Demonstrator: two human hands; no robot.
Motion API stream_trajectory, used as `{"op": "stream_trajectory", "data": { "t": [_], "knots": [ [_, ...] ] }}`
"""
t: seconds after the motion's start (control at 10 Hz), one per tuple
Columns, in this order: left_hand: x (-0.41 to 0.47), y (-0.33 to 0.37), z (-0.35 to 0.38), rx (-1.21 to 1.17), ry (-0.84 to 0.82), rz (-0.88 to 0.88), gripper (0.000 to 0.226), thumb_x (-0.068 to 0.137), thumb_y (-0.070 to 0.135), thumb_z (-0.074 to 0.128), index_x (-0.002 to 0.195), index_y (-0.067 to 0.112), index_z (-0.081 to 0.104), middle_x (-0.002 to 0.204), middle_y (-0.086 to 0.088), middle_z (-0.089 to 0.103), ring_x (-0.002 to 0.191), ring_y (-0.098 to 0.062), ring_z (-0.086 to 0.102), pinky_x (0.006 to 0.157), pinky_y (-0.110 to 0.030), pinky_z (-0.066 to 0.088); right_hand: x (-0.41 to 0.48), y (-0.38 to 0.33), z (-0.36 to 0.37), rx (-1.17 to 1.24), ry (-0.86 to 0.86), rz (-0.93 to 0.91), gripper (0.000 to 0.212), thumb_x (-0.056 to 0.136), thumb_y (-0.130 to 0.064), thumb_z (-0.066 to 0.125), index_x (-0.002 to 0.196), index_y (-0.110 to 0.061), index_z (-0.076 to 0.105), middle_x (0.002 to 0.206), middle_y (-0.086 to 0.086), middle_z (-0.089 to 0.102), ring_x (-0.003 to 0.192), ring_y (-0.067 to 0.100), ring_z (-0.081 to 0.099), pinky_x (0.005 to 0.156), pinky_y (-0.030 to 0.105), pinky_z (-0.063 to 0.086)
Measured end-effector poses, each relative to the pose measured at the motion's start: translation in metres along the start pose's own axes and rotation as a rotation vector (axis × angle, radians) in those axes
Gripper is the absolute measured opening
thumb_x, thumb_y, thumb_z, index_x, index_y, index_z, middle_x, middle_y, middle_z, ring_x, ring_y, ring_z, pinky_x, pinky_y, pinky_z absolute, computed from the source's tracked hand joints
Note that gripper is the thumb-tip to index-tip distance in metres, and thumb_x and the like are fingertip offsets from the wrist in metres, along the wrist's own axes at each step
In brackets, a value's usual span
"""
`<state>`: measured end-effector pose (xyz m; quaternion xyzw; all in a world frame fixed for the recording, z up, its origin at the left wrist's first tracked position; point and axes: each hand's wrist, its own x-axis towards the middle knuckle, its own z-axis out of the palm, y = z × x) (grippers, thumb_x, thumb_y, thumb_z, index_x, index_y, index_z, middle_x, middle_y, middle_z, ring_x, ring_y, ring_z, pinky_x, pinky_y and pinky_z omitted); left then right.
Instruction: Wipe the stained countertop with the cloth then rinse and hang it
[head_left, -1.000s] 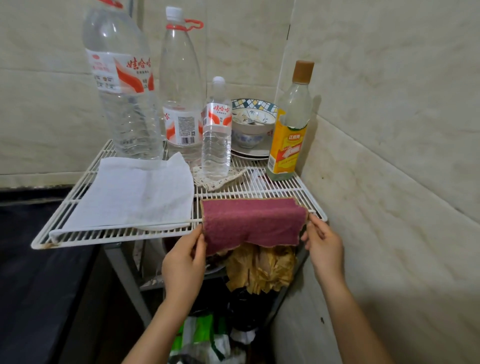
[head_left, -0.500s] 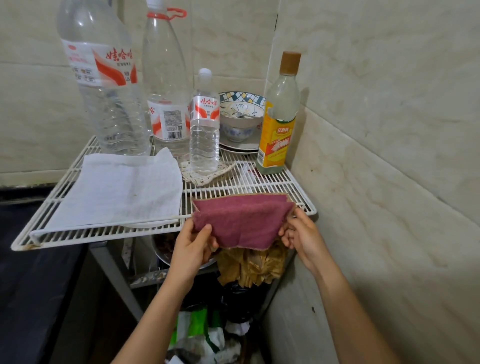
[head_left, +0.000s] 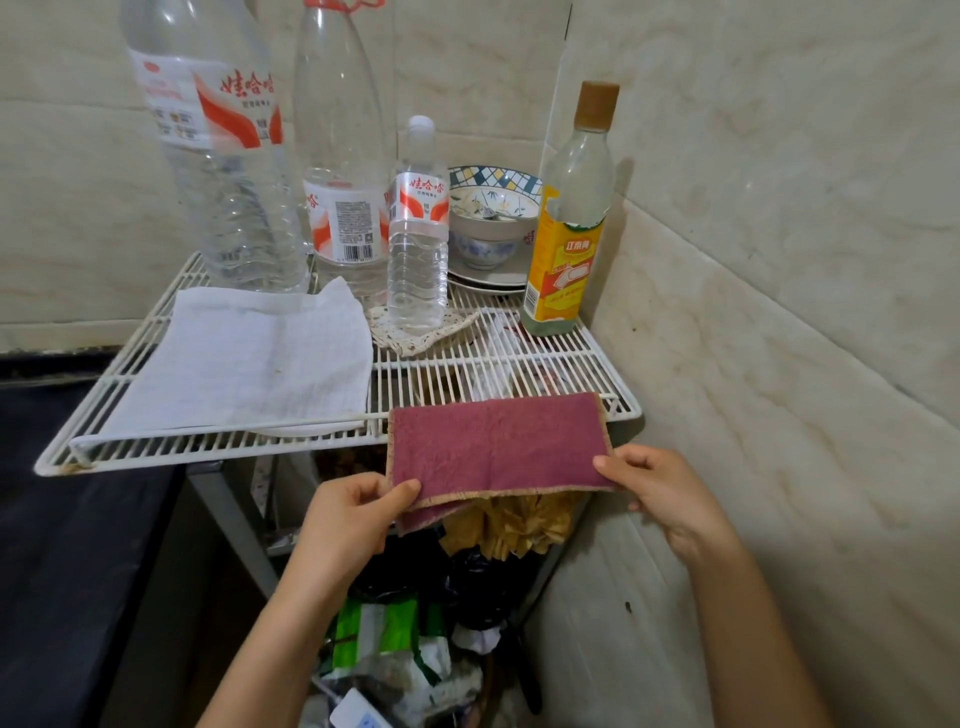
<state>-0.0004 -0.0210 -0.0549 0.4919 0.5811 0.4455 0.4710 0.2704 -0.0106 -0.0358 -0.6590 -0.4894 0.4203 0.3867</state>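
Maroon terry is what we hold: the cloth (head_left: 498, 447) lies draped over the front rail of the white wire rack (head_left: 234, 441), at its right end, upper part on the wires, lower flap hanging toward us. Our left hand (head_left: 348, 519) pinches the lower left corner, our right hand (head_left: 670, 499) the lower right one, the two well apart. To hang it well, we judge, we should draw both corners down evenly, so the hem sits level and neither flap outweighs the other. Its long axis runs left to right along the rail; the tan-edged hem points down toward us.
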Motion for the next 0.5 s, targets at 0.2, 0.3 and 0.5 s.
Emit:
{"op": "stream_trajectory", "data": {
  "t": [0.2, 0.3, 0.5],
  "knots": [
    [0.017, -0.025, 0.016, 0.128, 0.165, 0.053, 0.031, 0.085, 0.02, 0.065, 0.062, -0.001, 0.062, 0.053, -0.012, 0.054, 0.05, -0.013, 0.043, 0.054, -0.027, 0.033, 0.02, 0.011, 0.03, 0.02, 0.174, 0.021, 0.021, 0.088, -0.018, 0.061, 0.068, -0.01, 0.061, 0.07, 0.007, 0.06, 0.073, 0.018, 0.054, 0.057, 0.021, 0.039],
    [0.019, -0.026, 0.016, 0.156, 0.188, 0.077, 0.033, 0.085, 0.02, 0.064, 0.062, -0.002, 0.059, 0.044, 0.001, 0.045, 0.044, -0.008, 0.037, 0.05, -0.026, 0.03, 0.021, 0.011, 0.033, -0.018, 0.194, -0.001, 0.019, 0.087, -0.02, 0.062, 0.074, -0.007, 0.063, 0.076, 0.01, 0.062, 0.077, 0.022, 0.057, 0.06, 0.027, 0.039],
    [-0.008, -0.044, -0.012, 0.04, 0.086, -0.056, 0.024, 0.081, 0.017, 0.068, 0.103, 0.021, 0.06, 0.042, 0.0, 0.055, 0.034, -0.002, 0.043, 0.039, -0.017, 0.036, -0.008, -0.007, -0.002, -0.164, 0.263, -0.086, 0.037, 0.082, -0.035, 0.066, 0.111, -0.012, 0.065, 0.114, 0.009, 0.064, 0.101, 0.016, 0.06, 0.084, 0.026, 0.045]
  ]
}}
